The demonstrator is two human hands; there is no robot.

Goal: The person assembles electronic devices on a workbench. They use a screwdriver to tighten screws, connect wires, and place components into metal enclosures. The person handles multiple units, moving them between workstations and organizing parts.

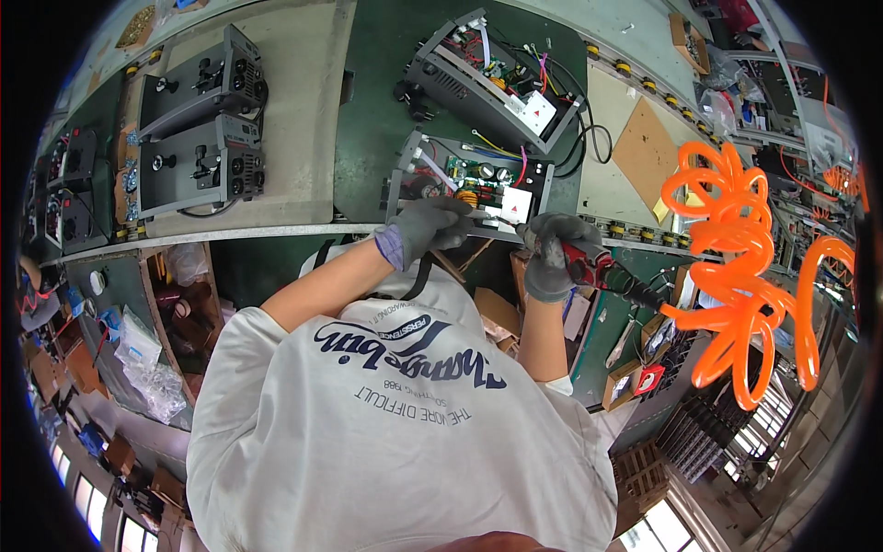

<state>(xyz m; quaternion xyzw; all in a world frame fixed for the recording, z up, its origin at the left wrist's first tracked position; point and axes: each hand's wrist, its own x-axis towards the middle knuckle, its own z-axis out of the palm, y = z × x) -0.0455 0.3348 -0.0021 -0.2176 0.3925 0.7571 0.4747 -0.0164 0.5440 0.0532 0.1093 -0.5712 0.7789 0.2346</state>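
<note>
My right hand (555,250), in a grey glove, is closed round a red air screwdriver (593,268). The tool lies nearly level, its bit pointing left toward my left hand. In a matching glove, my left hand (430,226) has its fingers drawn together near the bit's tip; whatever they pinch is too small to make out. Both hands are at the near edge of an open-topped grey machine housing (544,195). Inside it are a green circuit board (474,172), a copper coil, coloured wires and a white panel (515,204).
Behind stands a second open housing (460,92) with a black cable (596,138). Two more grey housings (189,175) stand at left. An orange coiled hose (736,267) hangs at right, beside a brown board (641,152). Rollers (635,233) line the bench edge, with cartons below.
</note>
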